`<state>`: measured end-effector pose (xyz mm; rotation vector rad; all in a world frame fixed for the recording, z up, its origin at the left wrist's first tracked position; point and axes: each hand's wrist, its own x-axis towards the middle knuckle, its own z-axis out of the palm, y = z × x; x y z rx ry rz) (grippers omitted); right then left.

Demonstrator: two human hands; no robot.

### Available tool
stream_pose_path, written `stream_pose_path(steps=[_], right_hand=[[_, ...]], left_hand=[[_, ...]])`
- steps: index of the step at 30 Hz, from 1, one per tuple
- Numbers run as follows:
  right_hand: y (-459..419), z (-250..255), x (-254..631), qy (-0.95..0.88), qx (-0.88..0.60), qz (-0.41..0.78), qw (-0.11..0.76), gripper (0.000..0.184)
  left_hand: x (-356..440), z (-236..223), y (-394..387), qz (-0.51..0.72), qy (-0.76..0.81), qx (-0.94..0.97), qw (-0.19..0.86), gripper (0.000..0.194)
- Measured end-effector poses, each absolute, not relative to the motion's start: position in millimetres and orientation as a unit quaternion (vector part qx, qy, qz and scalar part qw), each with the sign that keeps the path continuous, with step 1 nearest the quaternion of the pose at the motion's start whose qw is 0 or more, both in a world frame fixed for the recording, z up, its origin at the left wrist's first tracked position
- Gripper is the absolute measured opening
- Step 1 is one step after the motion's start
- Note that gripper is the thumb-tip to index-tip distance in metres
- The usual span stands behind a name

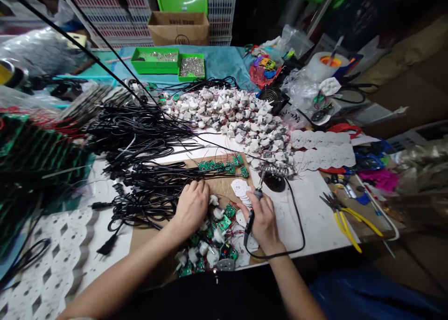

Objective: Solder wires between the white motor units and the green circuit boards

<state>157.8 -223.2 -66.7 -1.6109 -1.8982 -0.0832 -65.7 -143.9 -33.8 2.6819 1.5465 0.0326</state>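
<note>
White paper (320,224) covers much of the crowded bench, with crates (222,12) and a carton (178,33) behind it. Near the front edge, right of centre, is the iron (249,221): slim, dark-handled, with a grey collar and a metal tip slanting up and away. The right hand (265,219) is closed around it, fingers and thumb clamped on the handle (part of which they hide), and its lead (304,231) loops past the wrist. The left hand (192,205) lies with curled fingers together at the ends of the black cords (140,184); I cannot tell whether it grips one. Between the hands and the bench edge lie green boards (224,223) and white motors (213,255), tangled with thin red wires; pale plates (241,188) sit beside the right fingers. Just beyond the tip, a wire coil (275,170) and a black dish (274,182) stand before a big motor heap (229,107). Yellow-handled pliers (345,217) lie off to the right. Two green trays (154,67) of small metal parts stand at the back.
</note>
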Motion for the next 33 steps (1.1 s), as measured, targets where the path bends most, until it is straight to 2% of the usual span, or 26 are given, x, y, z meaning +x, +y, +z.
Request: stream_pose_path(steps=[5, 9, 13, 16, 25, 33], right_hand=[[-217, -70, 160, -0.743, -0.593, -0.051, 0.305, 0.033], [-207, -71, 165, -0.785, -0.549, -0.034, 0.286, 0.032], [-202, -69, 167, -0.824, -0.484, -0.027, 0.293, 0.042], [-201, -69, 165, -0.821, -0.482, -0.034, 0.305, 0.040], [-209, -71, 166, -0.805, -0.495, -0.013, 0.326, 0.045], [-210, -62, 161, -0.797, -0.493, -0.019, 0.348, 0.039]], left_hand=[[-59, -35, -157, 0.010, 0.550, 0.835, 0.013, 0.043], [-58, -36, -160, 0.019, 0.564, 0.826, -0.010, 0.050], [-61, -30, -149, 0.011, 0.559, 0.829, -0.013, 0.046], [-65, -22, -133, -0.031, 0.573, 0.819, 0.011, 0.035], [-67, -14, -86, -0.131, 0.553, 0.822, 0.036, 0.034], [-71, -7, -81, -0.129, 0.515, 0.847, 0.034, 0.035]])
